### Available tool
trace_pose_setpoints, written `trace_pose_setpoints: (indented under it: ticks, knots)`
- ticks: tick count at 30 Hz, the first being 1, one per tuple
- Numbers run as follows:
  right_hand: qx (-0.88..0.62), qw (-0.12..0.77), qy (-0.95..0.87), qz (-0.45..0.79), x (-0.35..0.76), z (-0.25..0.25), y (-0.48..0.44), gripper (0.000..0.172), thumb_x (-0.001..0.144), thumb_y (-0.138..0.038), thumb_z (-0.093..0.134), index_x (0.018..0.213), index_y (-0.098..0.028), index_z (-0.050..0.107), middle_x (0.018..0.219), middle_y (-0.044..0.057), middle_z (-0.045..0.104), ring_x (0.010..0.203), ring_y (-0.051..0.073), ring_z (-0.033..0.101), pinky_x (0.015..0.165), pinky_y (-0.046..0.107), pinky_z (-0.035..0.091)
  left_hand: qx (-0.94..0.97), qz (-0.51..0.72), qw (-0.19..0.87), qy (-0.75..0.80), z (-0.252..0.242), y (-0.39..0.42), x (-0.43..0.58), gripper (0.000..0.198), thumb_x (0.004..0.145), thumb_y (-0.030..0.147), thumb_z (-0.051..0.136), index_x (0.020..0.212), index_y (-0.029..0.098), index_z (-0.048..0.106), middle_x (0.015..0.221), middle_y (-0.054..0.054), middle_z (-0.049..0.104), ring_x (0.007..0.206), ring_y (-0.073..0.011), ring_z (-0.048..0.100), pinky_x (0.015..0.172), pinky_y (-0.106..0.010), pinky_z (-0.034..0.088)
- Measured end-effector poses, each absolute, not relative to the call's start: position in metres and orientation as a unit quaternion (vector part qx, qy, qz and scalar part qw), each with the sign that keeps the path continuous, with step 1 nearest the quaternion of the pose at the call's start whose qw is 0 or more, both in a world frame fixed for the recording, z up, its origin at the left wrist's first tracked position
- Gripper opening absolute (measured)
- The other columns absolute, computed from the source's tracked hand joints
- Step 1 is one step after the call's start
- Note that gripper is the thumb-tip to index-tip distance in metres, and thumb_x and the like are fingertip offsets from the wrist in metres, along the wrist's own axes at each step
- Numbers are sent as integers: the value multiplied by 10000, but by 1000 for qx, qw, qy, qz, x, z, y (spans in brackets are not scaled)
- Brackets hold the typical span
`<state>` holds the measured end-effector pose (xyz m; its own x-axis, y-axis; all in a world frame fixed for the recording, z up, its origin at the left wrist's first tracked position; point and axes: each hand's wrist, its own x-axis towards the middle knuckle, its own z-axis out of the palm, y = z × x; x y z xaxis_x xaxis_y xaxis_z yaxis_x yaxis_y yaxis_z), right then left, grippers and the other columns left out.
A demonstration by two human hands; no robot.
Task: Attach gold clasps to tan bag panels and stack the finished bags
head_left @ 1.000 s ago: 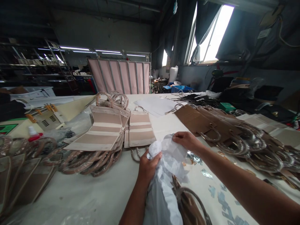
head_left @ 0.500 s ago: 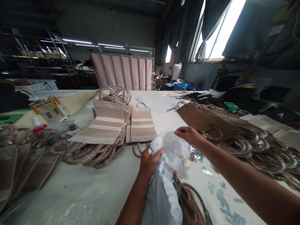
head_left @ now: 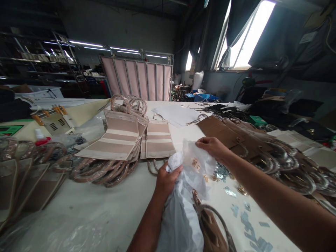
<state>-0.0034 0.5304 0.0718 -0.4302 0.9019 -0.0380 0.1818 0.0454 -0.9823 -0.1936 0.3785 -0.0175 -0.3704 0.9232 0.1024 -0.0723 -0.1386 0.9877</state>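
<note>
My left hand (head_left: 168, 178) is closed around a crumpled bunch of white tissue paper (head_left: 181, 213), thumb on top. With its fingertips pinched, my right hand (head_left: 211, 147) holds the upper right edge of the same paper, spread thin between both hands. Small gold metal pieces (head_left: 195, 162) show at the thin part. Beneath the paper's right side lies a brown handbag piece (head_left: 214, 229) with a rounded handle (head_left: 223, 220); the paper hides part of it.
Flat silver metal plates (head_left: 248, 224) are scattered at the right. Brown bag panels with wrapped handles (head_left: 262, 147) are piled beyond my right arm. Beige bag panels (head_left: 118, 134) are stacked left of centre. Clear plastic (head_left: 73, 231) lies at the front left.
My right hand has drawn the paper's edge slightly outward, opening the thin sheet wider, and gold pieces now show there. My left hand keeps its grip in nearly the same place.
</note>
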Motion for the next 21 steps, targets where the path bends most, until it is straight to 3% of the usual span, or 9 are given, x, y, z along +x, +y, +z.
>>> trace_pose_setpoints:
  ticks: [6,9,11,13,16,19,21]
  knots:
    - [-393,363,-631,561,-13,96,514,498,610,-580,925,796,-190,677,662,1,627,536,133,517,493,258,407,409,644,384,520,-15,376,-194,431,836,531,784,1075,174,771,1010,-103,802,925,-260,728,828,-325,566]
    - [-357,354,-666,551,-23,100,495,460,697,-585,880,827,-187,689,702,2,641,555,123,511,509,248,398,425,655,386,492,-15,377,-195,546,843,620,752,1130,156,758,1031,-118,798,941,-267,732,832,-330,568]
    - [-319,304,-716,541,-32,95,478,424,773,-578,834,863,-179,720,743,8,665,597,129,541,541,247,421,433,665,378,477,-15,378,-196,658,803,708,736,1132,139,757,1032,-132,797,942,-287,735,809,-339,575]
    - [-258,226,-763,549,-40,88,461,404,850,-572,775,934,-177,767,835,28,716,718,170,625,652,273,503,424,677,369,476,-15,378,-197,727,747,762,744,1091,123,769,1020,-146,796,952,-312,737,801,-353,584]
    - [-178,169,-763,597,-42,83,449,425,914,-553,732,1141,-197,787,1089,57,766,1056,262,689,976,367,537,367,688,389,491,-11,377,-199,670,692,666,839,1061,110,778,1024,-146,800,978,-331,746,858,-383,594]
    - [-201,259,-717,615,-27,84,456,593,886,-559,784,1364,-221,696,1303,97,722,1263,312,631,1137,466,461,306,698,416,496,0,377,-197,617,626,476,927,1106,119,778,1053,-124,803,993,-339,753,896,-418,600]
    - [-238,346,-703,575,-9,80,464,737,858,-588,811,1479,-251,603,1453,125,632,1368,330,557,1186,516,406,278,714,394,507,10,379,-194,553,670,463,901,1092,127,781,1056,-114,800,1013,-334,748,903,-430,606]
